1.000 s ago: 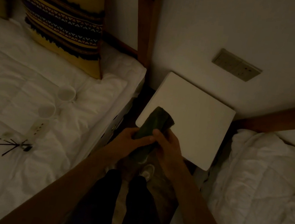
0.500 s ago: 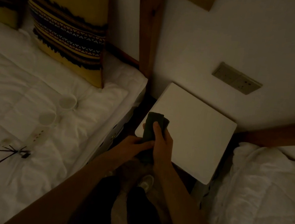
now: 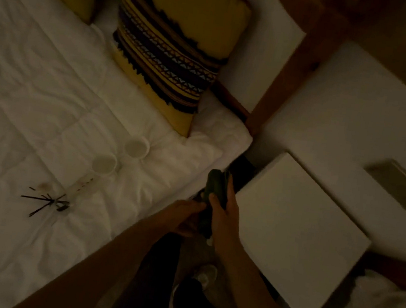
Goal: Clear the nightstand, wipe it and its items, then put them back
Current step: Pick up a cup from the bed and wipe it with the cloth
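Both hands, left hand [image 3: 183, 218] and right hand [image 3: 225, 216], grip a dark folded cloth [image 3: 214, 187] just left of the white bench [image 3: 296, 237]; two cups [image 3: 136, 147] sit farther left on the bed [image 3: 36, 107].

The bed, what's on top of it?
On the bed lie two white cups, a small remote, some dark sticks and a yellow patterned pillow. Whether anything lies behind the pillow is hidden.

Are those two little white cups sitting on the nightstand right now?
No, both white cups rest on the bed's white cover, while the nightstand top shows nothing on it.
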`<action>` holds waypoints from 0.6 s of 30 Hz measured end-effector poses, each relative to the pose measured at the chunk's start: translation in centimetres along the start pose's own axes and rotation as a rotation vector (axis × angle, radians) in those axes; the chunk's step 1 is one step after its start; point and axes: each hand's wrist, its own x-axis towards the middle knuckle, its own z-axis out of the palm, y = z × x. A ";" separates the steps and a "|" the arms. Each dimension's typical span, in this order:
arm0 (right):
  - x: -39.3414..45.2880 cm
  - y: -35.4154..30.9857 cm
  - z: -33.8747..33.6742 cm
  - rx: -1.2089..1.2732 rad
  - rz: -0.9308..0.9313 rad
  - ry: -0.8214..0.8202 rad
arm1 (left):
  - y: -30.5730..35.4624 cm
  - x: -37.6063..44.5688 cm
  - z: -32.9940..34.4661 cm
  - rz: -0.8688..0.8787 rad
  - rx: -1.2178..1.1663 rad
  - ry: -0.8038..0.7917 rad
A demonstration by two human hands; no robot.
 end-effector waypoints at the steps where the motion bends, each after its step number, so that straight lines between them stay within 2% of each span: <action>1: 1.0 -0.1 0.8 -0.039 0.005 -0.008 | 0.4 0.4 -1.8 0.004 0.006 0.019; 3: 3.1 -0.1 2.4 -0.153 -0.001 -0.058 | 1.1 1.6 -5.9 0.067 0.060 0.121; 7: 7.6 0.8 5.2 -0.382 -0.010 -0.139 | 2.5 6.2 -14.2 0.200 0.417 0.602; 9: 9.6 1.4 6.4 -0.465 -0.020 -0.158 | 3.3 9.1 -17.5 0.258 0.556 0.737; 11: 11.0 1.8 7.2 -0.547 -0.045 -0.180 | 3.7 11.8 -19.6 0.244 0.633 0.760; 15: 13.1 2.1 8.4 -0.699 -0.115 -0.244 | 3.7 16.2 -21.8 0.111 0.867 0.678; 18: 14.1 1.9 8.5 -0.760 -0.147 -0.283 | 3.8 18.0 -22.3 0.045 0.904 0.660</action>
